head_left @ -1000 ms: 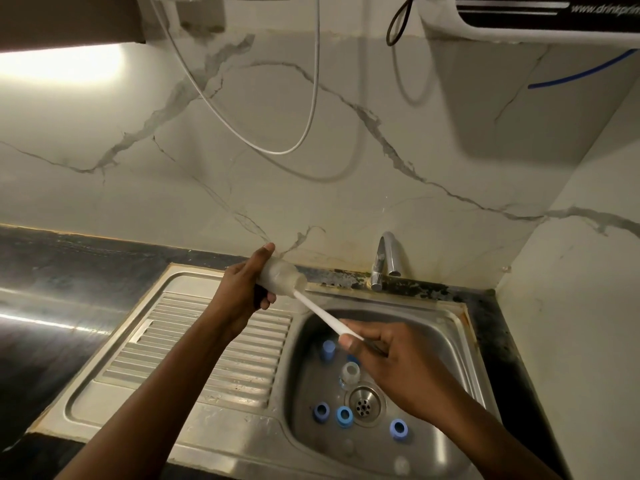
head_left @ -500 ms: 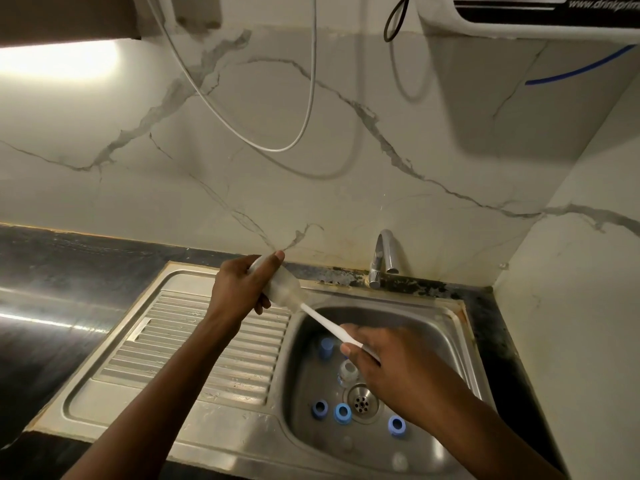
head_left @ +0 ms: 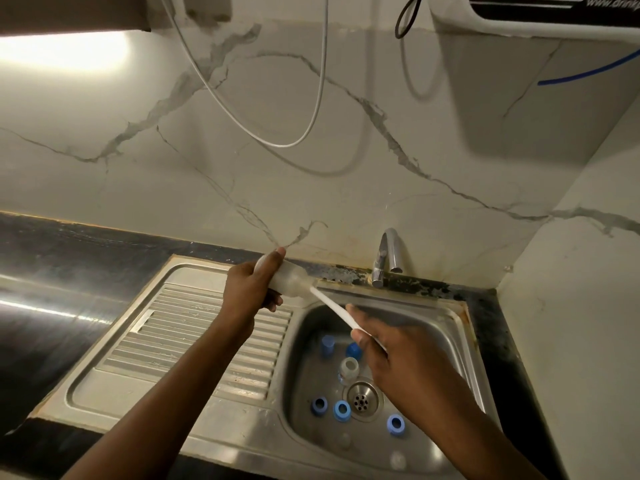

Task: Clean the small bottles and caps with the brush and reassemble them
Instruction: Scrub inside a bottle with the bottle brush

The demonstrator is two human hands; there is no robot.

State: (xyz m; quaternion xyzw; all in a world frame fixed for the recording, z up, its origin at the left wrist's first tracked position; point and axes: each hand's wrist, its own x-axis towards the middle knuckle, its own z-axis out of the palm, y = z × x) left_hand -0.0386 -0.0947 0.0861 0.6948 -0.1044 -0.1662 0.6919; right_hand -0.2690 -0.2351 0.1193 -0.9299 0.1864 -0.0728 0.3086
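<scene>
My left hand [head_left: 249,289] grips a small translucent bottle [head_left: 291,277] above the sink's left rim, its mouth pointing right. My right hand [head_left: 398,362] holds the white brush handle [head_left: 332,308], whose head is inside the bottle and hidden. In the steel sink basin [head_left: 446,327] lie several blue caps, one [head_left: 319,405] left of the drain, one [head_left: 342,409] beside it, one [head_left: 395,424] at the right, and two more [head_left: 327,344] further back. A clear small bottle [head_left: 348,368] lies just behind the drain [head_left: 362,398].
A ribbed steel draining board [head_left: 180,337] lies left of the basin. The chrome tap [head_left: 386,258] stands behind the basin against the marble wall. Black countertop [head_left: 62,271] extends left. A white cable [head_left: 277,140] hangs on the wall.
Both hands shifted slightly; the bottle tilted and the brush handle slid a little further into it.
</scene>
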